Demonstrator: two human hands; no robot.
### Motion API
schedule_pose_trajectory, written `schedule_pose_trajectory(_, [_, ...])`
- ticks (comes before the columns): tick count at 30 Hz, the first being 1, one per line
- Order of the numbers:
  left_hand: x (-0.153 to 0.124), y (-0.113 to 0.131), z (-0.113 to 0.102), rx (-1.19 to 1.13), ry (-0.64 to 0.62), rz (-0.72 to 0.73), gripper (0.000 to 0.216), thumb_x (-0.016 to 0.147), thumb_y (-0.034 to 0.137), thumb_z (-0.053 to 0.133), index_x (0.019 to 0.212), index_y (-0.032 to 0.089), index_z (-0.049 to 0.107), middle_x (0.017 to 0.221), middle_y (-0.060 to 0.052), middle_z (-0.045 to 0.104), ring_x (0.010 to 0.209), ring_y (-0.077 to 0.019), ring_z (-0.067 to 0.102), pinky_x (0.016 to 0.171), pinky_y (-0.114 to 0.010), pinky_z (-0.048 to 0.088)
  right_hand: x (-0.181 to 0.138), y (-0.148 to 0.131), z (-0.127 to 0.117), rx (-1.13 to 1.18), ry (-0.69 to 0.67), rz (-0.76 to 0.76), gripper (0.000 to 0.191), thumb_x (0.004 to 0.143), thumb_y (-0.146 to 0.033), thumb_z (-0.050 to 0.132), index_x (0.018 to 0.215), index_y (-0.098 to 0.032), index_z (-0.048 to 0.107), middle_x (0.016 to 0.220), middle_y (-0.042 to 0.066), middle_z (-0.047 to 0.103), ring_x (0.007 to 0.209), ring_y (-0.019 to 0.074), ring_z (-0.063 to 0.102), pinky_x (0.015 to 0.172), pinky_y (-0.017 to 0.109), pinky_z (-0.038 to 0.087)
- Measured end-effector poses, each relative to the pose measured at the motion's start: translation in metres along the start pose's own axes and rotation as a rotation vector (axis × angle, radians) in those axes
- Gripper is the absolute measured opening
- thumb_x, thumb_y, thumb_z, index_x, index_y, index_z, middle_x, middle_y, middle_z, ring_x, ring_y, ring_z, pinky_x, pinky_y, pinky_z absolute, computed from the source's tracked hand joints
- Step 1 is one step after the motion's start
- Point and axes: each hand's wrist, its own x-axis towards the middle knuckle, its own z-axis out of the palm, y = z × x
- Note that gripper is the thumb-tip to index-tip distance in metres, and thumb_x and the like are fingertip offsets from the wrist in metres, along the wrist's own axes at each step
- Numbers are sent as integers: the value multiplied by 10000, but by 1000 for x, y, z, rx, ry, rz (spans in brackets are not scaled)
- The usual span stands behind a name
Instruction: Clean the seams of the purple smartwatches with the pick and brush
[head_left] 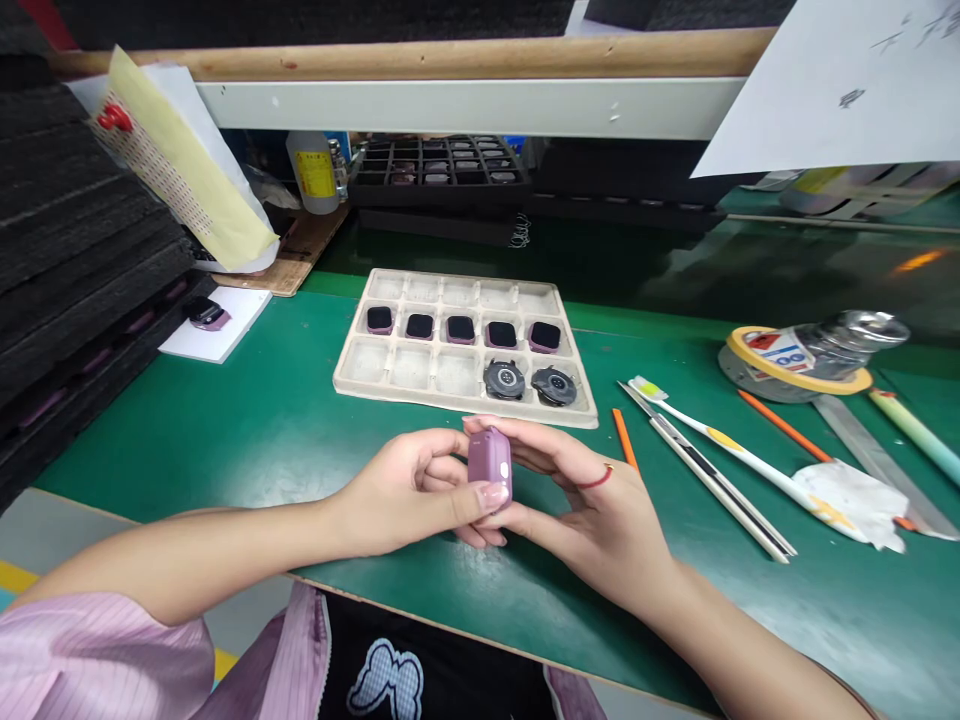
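Note:
Both my hands hold one small purple watch case edge-up over the green mat near the table's front edge. My left hand pinches its near side with thumb and fingers. My right hand grips it from the right, fingers curled round its top and bottom. Just beyond stands a beige compartment tray. Its middle row holds several purple watch bodies with black screens. Two round grey parts lie in its front row at the right.
To the right lie an orange pencil, tweezers, a white brush-like tool, a tape roll with a bottle and a metal ruler. A white pad with one watch sits left, beside stacked black foam trays.

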Motion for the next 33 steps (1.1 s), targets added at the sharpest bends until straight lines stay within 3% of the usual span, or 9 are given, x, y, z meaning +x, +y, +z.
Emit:
schedule_pose_trajectory(3, [1,4,0,-86,-61,-13,537,788,607,755,946,114,611,779,-76,727,707,-188,750,659,-260,618,1,-1,0,58,2,14,605,867,-268,764,1418,-335,525,1364,47,661,1196,226,674,1030,370,574])
schedule_pose_trajectory(5, [1,6,0,-104,-77,-16,547,778,618,756,944,115,617,784,-73,728,704,-182,749,654,-255,615,1,-1,0,78,5,19,594,868,-275,763,1413,-327,532,1362,53,662,1197,229,672,1012,368,585])
schedule_pose_trajectory(11, [-1,3,0,-55,-31,-44,411,755,327,865,1018,113,633,820,-46,728,785,-162,748,760,-264,612,1,2,-1,59,-3,14,575,852,-282,779,1385,-314,566,1325,57,688,1162,230,693,1020,376,582])
schedule_pose_trajectory(16, [-3,3,-1,-11,-57,-55,381,748,212,865,1033,123,629,930,-77,735,869,-189,753,870,-324,597,1,5,-2,43,-1,-11,592,844,-281,789,1387,-315,556,1322,58,688,1170,229,687,1033,383,571])
schedule_pose_trajectory(22, [1,2,-3,-134,-79,10,477,796,491,803,1053,118,656,946,-115,742,829,-186,746,802,-305,605,4,1,-3,58,-49,-8,597,874,-301,757,1413,-305,499,1349,81,656,1224,233,647,1049,404,549])
schedule_pose_trajectory(25, [4,2,-5,-138,3,55,415,794,449,822,989,115,671,863,-85,748,718,-127,719,688,-202,575,6,-7,-2,-32,-21,-57,572,889,-241,727,1415,-290,507,1345,96,614,1272,243,581,1076,433,505])
schedule_pose_trajectory(27, [6,2,-6,-135,36,71,401,784,420,839,988,114,677,843,-71,748,689,-103,703,644,-161,552,6,-12,-2,-43,21,-46,525,890,-207,684,1392,-273,545,1174,81,622,1126,217,605,987,396,539])
schedule_pose_trajectory(30, [6,3,-5,-161,42,78,392,785,407,841,984,110,680,848,-66,748,720,-102,709,645,-143,549,6,-17,0,147,-17,108,510,919,-148,584,1400,-304,522,853,-12,551,766,126,572,758,278,559])
schedule_pose_trajectory(33, [7,2,-4,-185,42,62,392,784,397,843,989,108,674,813,-57,742,725,-116,720,659,-157,559,5,-18,3,360,-60,256,499,935,-119,536,1392,-312,486,760,-52,506,634,89,529,612,209,516])
